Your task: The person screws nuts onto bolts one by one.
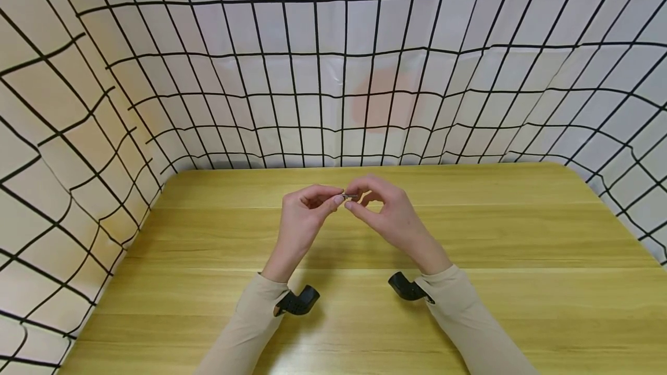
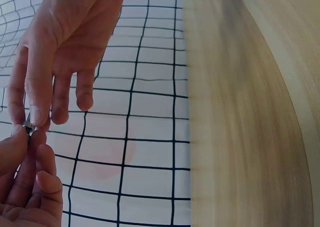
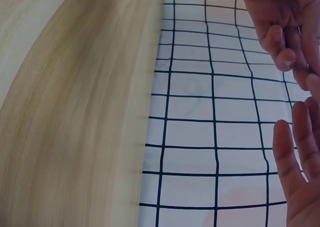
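Observation:
A small, thin metal piece (image 1: 350, 195), grey and rod-like, is held between the two hands above the table. My left hand (image 1: 304, 213) pinches its left end between thumb and forefinger. From the other side, the thumb and forefinger of my right hand (image 1: 388, 213) curl about the right end, fingertips right at it. In the left wrist view the metal piece (image 2: 29, 127) shows a brassy glint between the fingertips, which cover most of it. The right wrist view has my right hand (image 3: 300, 187) with some fingers spread, and the left hand (image 3: 285, 32) above it.
Below the hands lies a wooden table (image 1: 208, 282) with a rounded far corner. White sheeting with a black grid (image 1: 292, 74) stands behind it and along both sides. Each wrist wears a black camera mount, one on the left (image 1: 299, 301) and one on the right (image 1: 405, 287).

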Action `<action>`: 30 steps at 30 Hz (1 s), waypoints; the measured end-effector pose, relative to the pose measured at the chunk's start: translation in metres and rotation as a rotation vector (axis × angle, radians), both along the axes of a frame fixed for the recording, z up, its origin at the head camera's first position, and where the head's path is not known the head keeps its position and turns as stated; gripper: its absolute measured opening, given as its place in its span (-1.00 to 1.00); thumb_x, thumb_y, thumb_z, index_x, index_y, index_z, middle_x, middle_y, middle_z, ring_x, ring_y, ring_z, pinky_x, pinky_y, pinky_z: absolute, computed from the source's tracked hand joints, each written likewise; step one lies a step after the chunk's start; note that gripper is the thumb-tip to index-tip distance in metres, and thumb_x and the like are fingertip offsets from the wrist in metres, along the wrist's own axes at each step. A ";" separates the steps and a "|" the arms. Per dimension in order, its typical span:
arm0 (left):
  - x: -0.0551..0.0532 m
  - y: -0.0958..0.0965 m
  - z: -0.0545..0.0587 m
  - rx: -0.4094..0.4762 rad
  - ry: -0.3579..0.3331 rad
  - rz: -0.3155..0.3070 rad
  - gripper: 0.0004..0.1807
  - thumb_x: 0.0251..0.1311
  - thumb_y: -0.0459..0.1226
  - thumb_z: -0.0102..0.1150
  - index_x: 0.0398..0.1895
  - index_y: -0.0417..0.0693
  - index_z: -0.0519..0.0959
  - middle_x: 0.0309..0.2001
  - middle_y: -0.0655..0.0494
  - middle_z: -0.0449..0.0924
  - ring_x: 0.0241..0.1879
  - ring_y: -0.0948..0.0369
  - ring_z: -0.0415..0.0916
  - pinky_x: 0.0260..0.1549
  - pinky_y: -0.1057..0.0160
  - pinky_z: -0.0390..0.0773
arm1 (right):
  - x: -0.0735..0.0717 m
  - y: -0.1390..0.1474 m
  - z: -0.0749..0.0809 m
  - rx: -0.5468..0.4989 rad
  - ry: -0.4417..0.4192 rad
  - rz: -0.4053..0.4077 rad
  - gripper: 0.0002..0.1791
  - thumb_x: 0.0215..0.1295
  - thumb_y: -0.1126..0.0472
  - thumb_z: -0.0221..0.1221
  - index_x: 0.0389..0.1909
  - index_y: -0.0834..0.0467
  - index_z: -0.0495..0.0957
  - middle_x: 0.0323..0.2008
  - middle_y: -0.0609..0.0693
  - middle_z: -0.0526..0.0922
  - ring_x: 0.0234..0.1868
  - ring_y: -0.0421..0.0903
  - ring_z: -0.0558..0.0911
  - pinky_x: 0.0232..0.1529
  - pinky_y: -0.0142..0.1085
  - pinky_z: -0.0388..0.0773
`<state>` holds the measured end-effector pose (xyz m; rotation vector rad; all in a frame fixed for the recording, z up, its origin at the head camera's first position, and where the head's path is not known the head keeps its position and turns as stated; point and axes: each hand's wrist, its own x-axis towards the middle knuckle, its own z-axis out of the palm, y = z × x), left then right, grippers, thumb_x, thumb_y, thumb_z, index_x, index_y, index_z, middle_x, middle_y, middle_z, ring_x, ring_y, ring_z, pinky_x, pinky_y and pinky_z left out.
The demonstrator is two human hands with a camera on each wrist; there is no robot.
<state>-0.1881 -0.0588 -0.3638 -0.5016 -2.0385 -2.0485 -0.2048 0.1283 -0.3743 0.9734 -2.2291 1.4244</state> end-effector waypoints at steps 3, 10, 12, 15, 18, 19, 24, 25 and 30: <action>0.008 0.001 0.011 0.001 -0.014 -0.010 -0.88 0.19 -0.46 0.32 -0.25 -0.38 0.71 -0.34 -0.15 0.69 -0.44 0.23 0.52 -0.40 0.35 0.49 | 0.000 0.000 0.001 0.001 0.019 -0.001 -0.83 0.28 0.37 0.28 -0.17 0.08 0.59 -0.21 -0.11 0.62 -0.19 -0.17 0.57 -0.19 -0.23 0.57; 0.010 0.001 0.015 0.008 -0.015 -0.016 -0.89 0.18 -0.49 0.31 -0.25 -0.41 0.70 -0.33 -0.18 0.69 -0.44 0.19 0.52 -0.39 0.35 0.50 | 0.001 -0.001 0.002 0.003 0.030 -0.021 -0.85 0.28 0.36 0.29 -0.18 0.10 0.60 -0.22 -0.11 0.62 -0.19 -0.18 0.57 -0.19 -0.23 0.57; 0.009 0.001 0.014 0.007 -0.017 -0.014 -0.89 0.18 -0.49 0.31 -0.26 -0.40 0.70 -0.34 -0.16 0.69 -0.44 0.20 0.52 -0.40 0.35 0.49 | 0.001 -0.002 0.002 0.007 0.026 -0.027 -0.84 0.26 0.37 0.30 -0.18 0.11 0.61 -0.23 -0.10 0.62 -0.19 -0.18 0.57 -0.19 -0.24 0.56; 0.009 0.001 0.014 0.005 -0.017 -0.015 -0.90 0.18 -0.48 0.31 -0.26 -0.39 0.70 -0.34 -0.14 0.70 -0.45 0.21 0.52 -0.40 0.35 0.49 | 0.004 -0.003 0.005 0.013 0.023 -0.037 -0.83 0.25 0.42 0.30 -0.18 0.15 0.62 -0.24 -0.05 0.63 -0.21 -0.16 0.57 -0.22 -0.23 0.56; 0.009 0.000 0.014 0.000 -0.012 -0.020 -0.90 0.19 -0.49 0.30 -0.26 -0.40 0.70 -0.33 -0.14 0.70 -0.44 0.21 0.53 -0.38 0.35 0.50 | 0.012 -0.006 0.015 0.024 0.024 -0.042 -0.84 0.24 0.47 0.28 -0.20 0.24 0.62 -0.25 0.03 0.64 -0.23 -0.13 0.57 -0.25 -0.21 0.56; 0.009 0.000 0.014 -0.002 -0.011 -0.023 -0.90 0.19 -0.49 0.30 -0.26 -0.40 0.70 -0.32 -0.15 0.70 -0.43 0.21 0.53 -0.37 0.34 0.51 | 0.014 -0.007 0.017 0.025 0.023 -0.044 -0.85 0.24 0.48 0.27 -0.20 0.26 0.62 -0.25 0.05 0.64 -0.24 -0.12 0.57 -0.26 -0.20 0.56; 0.007 0.000 0.011 -0.010 -0.012 -0.029 -0.90 0.19 -0.50 0.29 -0.25 -0.41 0.70 -0.31 -0.16 0.70 -0.42 0.20 0.55 -0.35 0.34 0.54 | 0.013 -0.005 0.016 0.038 0.018 -0.048 -0.87 0.26 0.45 0.26 -0.20 0.24 0.64 -0.25 0.02 0.64 -0.26 -0.13 0.56 -0.29 -0.20 0.55; 0.005 0.000 0.008 -0.012 -0.013 -0.028 -0.89 0.18 -0.50 0.30 -0.25 -0.40 0.70 -0.30 -0.16 0.70 -0.41 0.20 0.55 -0.35 0.34 0.54 | 0.011 -0.004 0.013 0.038 0.019 -0.047 -0.87 0.27 0.44 0.26 -0.20 0.21 0.65 -0.24 0.00 0.64 -0.26 -0.14 0.56 -0.30 -0.21 0.54; -0.006 0.001 -0.009 -0.008 -0.007 -0.024 -0.88 0.18 -0.44 0.33 -0.23 -0.33 0.72 -0.29 -0.12 0.71 -0.41 0.20 0.55 -0.37 0.34 0.53 | 0.000 0.000 0.001 0.052 0.043 -0.048 -0.88 0.33 0.34 0.25 -0.18 0.09 0.67 -0.22 -0.11 0.63 -0.23 -0.18 0.55 -0.31 -0.29 0.50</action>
